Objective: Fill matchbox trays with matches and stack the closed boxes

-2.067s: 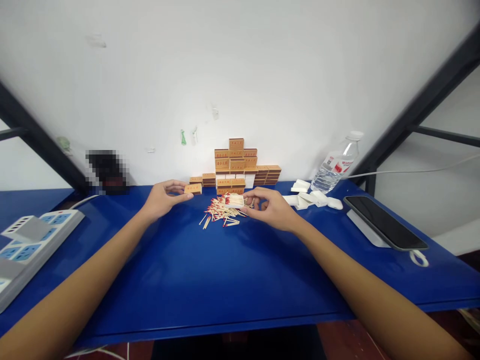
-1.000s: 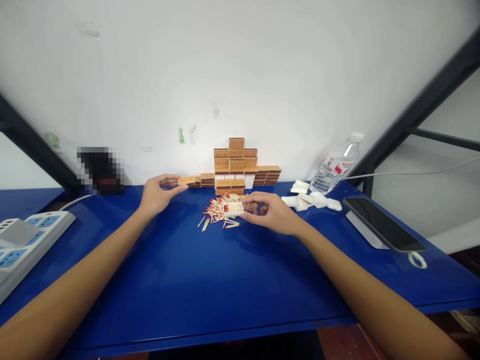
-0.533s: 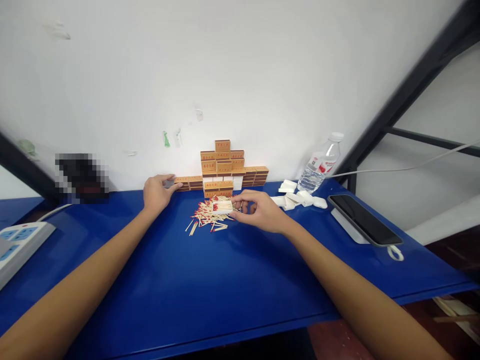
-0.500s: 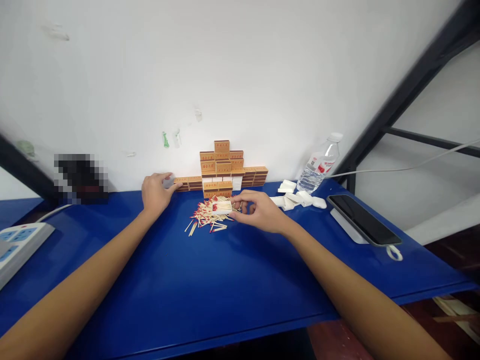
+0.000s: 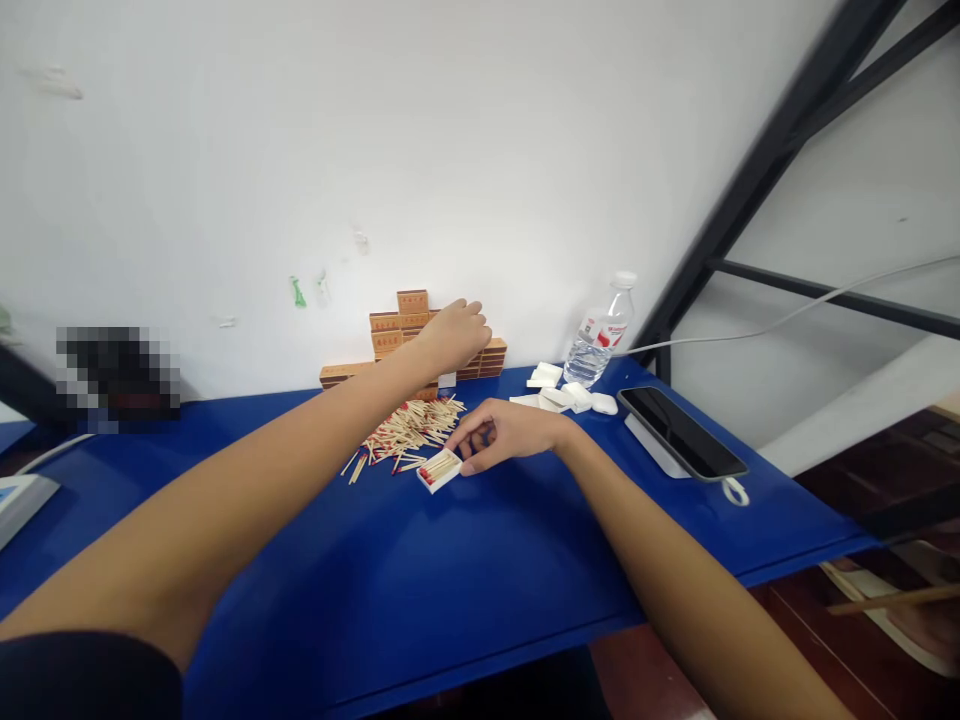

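Your right hand [image 5: 506, 437] pinches a white rectangular cardboard tray [image 5: 441, 468]; your left hand [image 5: 459, 335] is at its twelve o'clock, grip unclear.

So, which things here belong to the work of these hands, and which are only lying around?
Work: matchstick-filled tray in the right hand, loose matches, stacked matchboxes behind the left hand, probably white trays.

Apparently just lying around: bottle, phone.

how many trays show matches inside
1: the white tray held by the right hand, just in front of the match pile; the left arm may hide others.
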A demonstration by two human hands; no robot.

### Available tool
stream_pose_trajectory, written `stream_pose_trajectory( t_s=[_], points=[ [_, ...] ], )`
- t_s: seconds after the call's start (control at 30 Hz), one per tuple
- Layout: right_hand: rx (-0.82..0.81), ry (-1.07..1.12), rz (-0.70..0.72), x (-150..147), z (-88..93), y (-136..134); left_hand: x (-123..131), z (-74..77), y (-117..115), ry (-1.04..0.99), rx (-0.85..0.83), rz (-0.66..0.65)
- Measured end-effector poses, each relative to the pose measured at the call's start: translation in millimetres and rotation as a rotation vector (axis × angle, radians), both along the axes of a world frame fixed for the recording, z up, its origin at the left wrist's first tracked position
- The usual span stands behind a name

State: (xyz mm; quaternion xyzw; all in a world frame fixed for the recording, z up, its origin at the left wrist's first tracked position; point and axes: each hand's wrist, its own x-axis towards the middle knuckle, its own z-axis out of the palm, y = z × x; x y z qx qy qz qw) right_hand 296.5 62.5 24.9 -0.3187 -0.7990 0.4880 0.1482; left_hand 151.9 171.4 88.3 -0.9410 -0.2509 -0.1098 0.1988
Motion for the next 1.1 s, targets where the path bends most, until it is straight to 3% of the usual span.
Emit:
stream_pose_trajectory(
  t_s=[0.17,0.37,0.7,0.93,1.03,1.1],
  points=[
    [-0.031,-0.037,0.035,-3.6,-10.7,3.0,30.6,-19.5,30.6,0.013,-0.033,0.079],
    [-0.071,-0.053,0.038,-7.0,-13.7,2.4,41.6,-29.8,35.1,0.037,-0.022,0.177],
    [-0.07,-0.078,0.014,-5.5,-17.1,5.2,37.0,-18.6,15.3,0.11,-0.048,0.292],
    [-0.076,-0.08,0.003,-6.1,-17.3,4.8,44.0,2.0,-8.8,0.045,-0.089,0.232],
    [-0.086,-0.076,0.013,-6.0,-14.4,2.6,24.6,16.6,-34.2,-0.032,-0.112,0.173],
    [-0.071,-0.074,0.01,-4.5,-10.8,1.0,-6.3,20.0,-55.5,-0.109,-0.141,0.144]
  ],
)
